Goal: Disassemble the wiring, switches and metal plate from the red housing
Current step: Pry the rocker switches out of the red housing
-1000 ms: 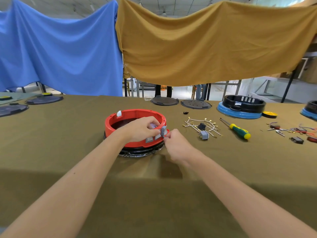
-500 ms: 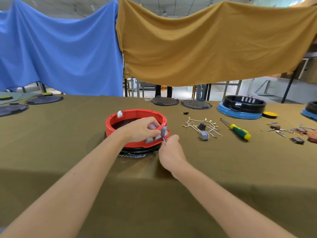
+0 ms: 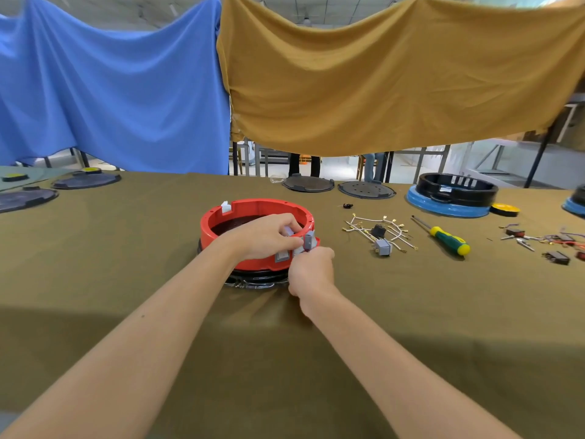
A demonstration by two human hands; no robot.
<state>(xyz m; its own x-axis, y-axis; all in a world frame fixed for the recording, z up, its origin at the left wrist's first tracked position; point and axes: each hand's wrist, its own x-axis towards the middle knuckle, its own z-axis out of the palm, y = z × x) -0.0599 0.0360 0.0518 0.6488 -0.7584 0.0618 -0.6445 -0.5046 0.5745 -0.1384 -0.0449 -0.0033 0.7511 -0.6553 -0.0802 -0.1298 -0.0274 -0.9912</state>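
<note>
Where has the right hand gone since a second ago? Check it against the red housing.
Yes. The right hand has slid leftward and nearer the camera, from the red housing's right edge to its front wall.

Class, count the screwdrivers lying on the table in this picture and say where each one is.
1. The screwdriver, green and yellow handled, lies on the table right of the loose wiring. Others could be hidden.

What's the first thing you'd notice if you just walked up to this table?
The round red plastic housing in the middle of the olive-green tablecloth, where the left hand and right hand work at a small grey switch on its near rim. Behind hang a big blue cloth and a mustard-yellow cloth. A green-and-yellow-handled screwdriver lies to the right.
</note>
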